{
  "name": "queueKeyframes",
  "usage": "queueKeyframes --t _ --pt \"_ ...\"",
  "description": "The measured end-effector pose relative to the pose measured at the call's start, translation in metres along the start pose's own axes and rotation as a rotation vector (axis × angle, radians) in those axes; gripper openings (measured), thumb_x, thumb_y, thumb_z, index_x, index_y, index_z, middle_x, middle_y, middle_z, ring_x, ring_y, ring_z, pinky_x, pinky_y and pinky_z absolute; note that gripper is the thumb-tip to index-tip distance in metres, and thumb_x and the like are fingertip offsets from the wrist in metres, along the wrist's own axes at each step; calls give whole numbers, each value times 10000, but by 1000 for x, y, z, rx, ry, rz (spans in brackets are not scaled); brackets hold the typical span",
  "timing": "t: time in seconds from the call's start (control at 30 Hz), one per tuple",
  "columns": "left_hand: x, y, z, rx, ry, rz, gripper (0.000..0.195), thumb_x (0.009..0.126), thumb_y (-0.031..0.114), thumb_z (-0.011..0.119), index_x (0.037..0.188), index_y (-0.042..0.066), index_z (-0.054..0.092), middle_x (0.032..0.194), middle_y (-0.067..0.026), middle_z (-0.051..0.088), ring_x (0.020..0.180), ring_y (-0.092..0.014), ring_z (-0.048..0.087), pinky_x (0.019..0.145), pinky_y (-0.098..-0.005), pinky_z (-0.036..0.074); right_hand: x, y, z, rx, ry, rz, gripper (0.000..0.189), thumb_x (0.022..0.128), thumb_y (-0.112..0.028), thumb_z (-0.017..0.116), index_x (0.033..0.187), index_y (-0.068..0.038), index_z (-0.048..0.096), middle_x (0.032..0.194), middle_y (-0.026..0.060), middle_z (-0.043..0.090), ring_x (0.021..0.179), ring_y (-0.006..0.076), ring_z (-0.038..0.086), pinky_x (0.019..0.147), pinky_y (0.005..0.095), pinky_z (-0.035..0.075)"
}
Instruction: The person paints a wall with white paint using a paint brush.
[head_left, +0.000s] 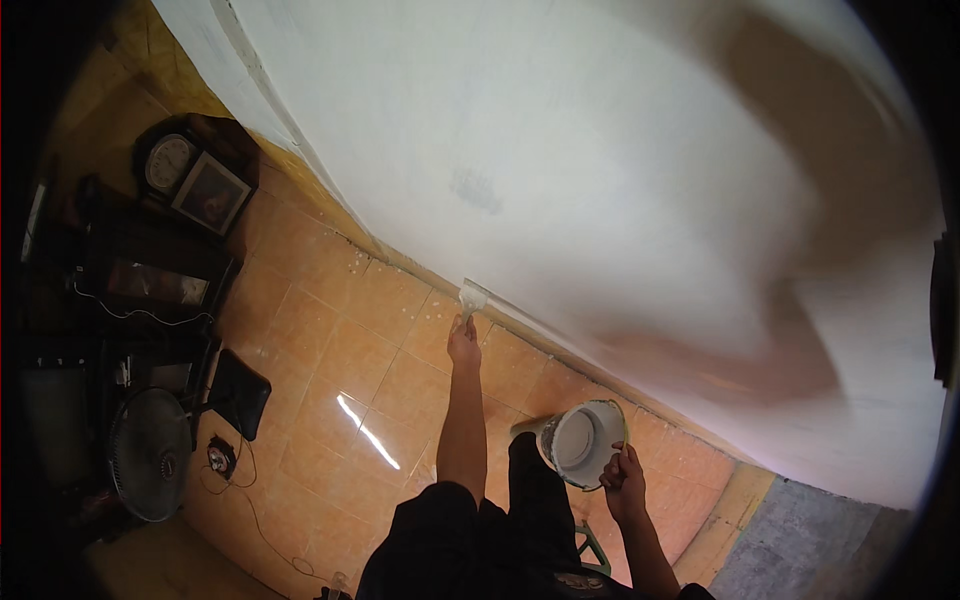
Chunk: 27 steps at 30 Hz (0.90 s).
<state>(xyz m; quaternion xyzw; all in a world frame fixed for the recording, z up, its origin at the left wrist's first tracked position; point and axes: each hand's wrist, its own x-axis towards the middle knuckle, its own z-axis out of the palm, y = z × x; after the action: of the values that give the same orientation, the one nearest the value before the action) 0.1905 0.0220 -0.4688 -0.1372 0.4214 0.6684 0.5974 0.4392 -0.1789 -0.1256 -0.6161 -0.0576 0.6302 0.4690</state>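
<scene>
My left hand is closed round the handle of a putty knife, whose wide blade is at the lower part of a white wall. The blade has whitish material on it; whether it touches the wall I cannot tell. In my right hand is the rim or handle of a bucket, tilted so that its pale inside shows, with whitish material at the bottom. A grey smudge marks the wall above the knife.
Orange floor tiles with white spots run along the wall's base. At left stand a fan, a clock, a framed picture and dark furniture, with a cable on the floor. A green stool is partly hidden beside my legs.
</scene>
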Motion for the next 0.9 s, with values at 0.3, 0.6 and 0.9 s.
queueKeyframes --t 0.3,0.6,0.9 --pt "-103 41 40 -195 -365 -61 420 949 160 573 1316 21 424 1237 -158 540 1168 -199 535 957 -262 460 13 -3 -1 -16 -5 27 183 996 -204 433 1125 -88 492 669 -31 416 534 57 326 540 225 309" --pt "3 -22 -37 -403 -349 -123 410 951 114 561 1322 25 413 1279 -153 525 1202 -217 524 998 -265 462 20 6 4 10 -49 45 178 1003 -214 423 1101 -86 499 657 -29 402 526 60 325 535 223 306" --pt "55 -43 -44 -4 159 -184 421 1002 167 438 1381 -5 382 1280 -131 499 1194 -211 501 986 -299 436 23 20 2 112 -64 128 170 977 -221 485 1098 -103 504 666 -30 398 530 66 313 555 231 300"
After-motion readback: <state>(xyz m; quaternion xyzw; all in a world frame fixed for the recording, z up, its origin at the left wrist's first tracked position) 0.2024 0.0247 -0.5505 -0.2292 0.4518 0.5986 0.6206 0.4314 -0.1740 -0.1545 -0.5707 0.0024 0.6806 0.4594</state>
